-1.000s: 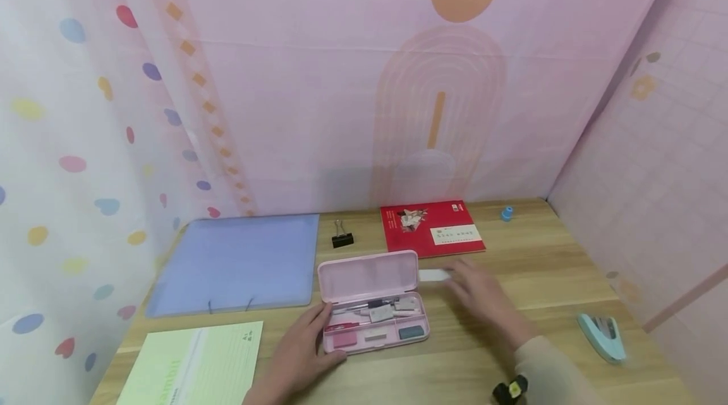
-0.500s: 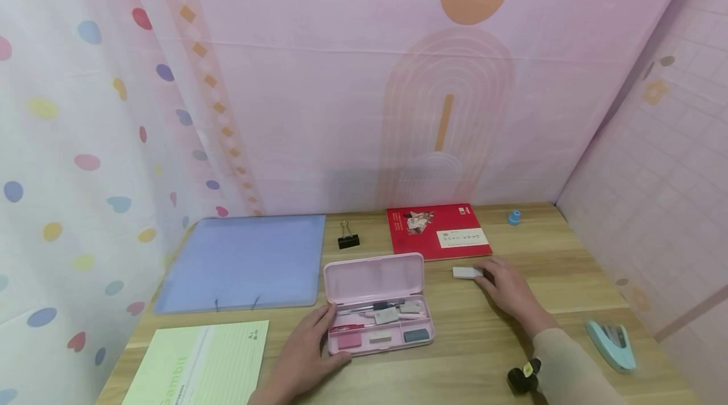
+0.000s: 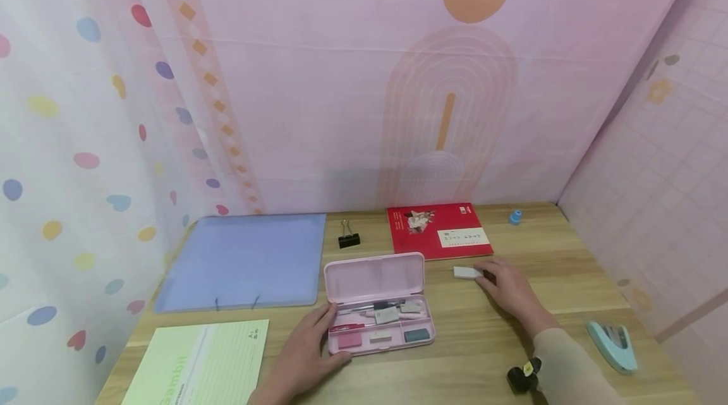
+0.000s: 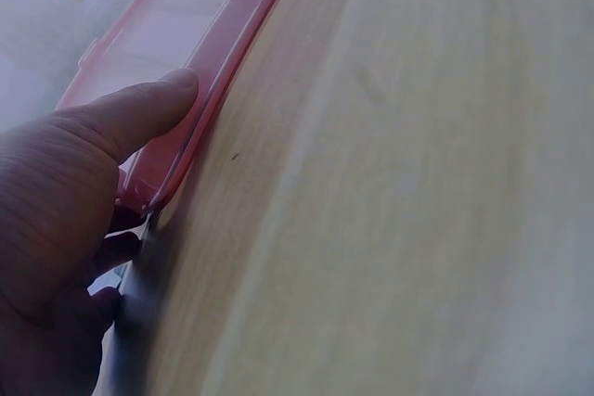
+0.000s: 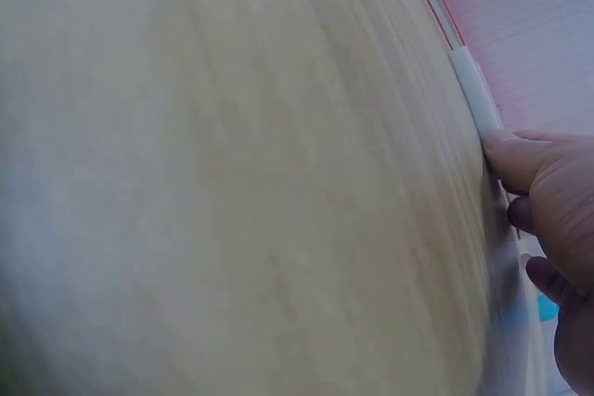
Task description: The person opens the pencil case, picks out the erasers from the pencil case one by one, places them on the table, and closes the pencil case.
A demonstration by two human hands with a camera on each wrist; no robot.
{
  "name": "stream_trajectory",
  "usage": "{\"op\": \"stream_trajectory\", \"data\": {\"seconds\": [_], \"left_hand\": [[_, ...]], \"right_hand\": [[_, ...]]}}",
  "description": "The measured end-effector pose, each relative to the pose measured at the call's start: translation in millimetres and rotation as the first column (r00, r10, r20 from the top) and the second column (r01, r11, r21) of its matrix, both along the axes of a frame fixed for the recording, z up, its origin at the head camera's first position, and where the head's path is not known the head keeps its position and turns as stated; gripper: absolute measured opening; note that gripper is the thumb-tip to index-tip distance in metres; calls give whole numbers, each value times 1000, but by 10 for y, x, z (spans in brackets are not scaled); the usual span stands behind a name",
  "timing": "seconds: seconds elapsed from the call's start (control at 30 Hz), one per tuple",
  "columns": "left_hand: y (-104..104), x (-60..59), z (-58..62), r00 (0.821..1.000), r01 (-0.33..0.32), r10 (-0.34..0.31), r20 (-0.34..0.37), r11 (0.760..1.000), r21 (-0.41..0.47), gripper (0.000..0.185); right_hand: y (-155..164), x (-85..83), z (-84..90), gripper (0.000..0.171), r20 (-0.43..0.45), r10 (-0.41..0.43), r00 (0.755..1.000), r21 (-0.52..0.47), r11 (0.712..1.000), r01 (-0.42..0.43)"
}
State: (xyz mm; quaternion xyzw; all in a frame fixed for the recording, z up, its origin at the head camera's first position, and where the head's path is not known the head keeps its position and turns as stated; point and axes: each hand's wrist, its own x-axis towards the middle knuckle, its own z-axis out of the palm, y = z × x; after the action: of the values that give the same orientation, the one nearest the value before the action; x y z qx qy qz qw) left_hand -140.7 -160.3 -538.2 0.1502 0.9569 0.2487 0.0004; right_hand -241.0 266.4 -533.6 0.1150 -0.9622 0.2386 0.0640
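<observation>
An open pink pencil case (image 3: 374, 278) stands in the middle of the desk, its lid tipped back. My left hand (image 3: 303, 351) holds its left end, the thumb along the front side and the fingers at the back left. Inside lie pens (image 3: 375, 307), a red pen (image 3: 347, 328), a pink eraser (image 3: 349, 340), a small whitish block (image 3: 381, 336) and a dark grey-blue block (image 3: 416, 335). To the right of the case, my right hand (image 3: 507, 288) pinches the right end of a white rectangular block (image 3: 466, 273) at the desk top, just in front of the red notebook (image 3: 438, 231).
A blue folder (image 3: 244, 259) lies at the back left, a light green notebook (image 3: 199, 361) in front of it. Behind the case stands a black binder clip (image 3: 349, 241). At the right are a small blue object (image 3: 515, 217) and a turquoise stapler (image 3: 612, 347).
My right hand has moved the white block to the right, away from the pencil case, then stayed there. The left hand has kept its place on the case.
</observation>
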Motion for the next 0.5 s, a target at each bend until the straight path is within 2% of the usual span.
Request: {"op": "stream_trajectory", "data": {"seconds": [0.13, 0.23, 0.37, 0.5], "left_hand": [[9, 6, 1, 1000, 5, -5, -8, 1000, 2, 98], [5, 7, -6, 1000, 3, -3, -12, 1000, 3, 98], [-6, 7, -8, 1000, -11, 11, -2, 1000, 10, 99], [-1, 0, 2, 1000, -9, 9, 7, 1000, 18, 98]], "right_hand": [[-81, 61, 111, 36, 5, -5, 1000, -19, 1000, 5], [-293, 156, 254, 40, -26, 33, 999, -18, 999, -34], [-734, 310, 397, 40, -58, 184, 981, 21, 983, -183], [-1134, 419, 402, 37, -21, 363, 932, 46, 931, -361]]}}
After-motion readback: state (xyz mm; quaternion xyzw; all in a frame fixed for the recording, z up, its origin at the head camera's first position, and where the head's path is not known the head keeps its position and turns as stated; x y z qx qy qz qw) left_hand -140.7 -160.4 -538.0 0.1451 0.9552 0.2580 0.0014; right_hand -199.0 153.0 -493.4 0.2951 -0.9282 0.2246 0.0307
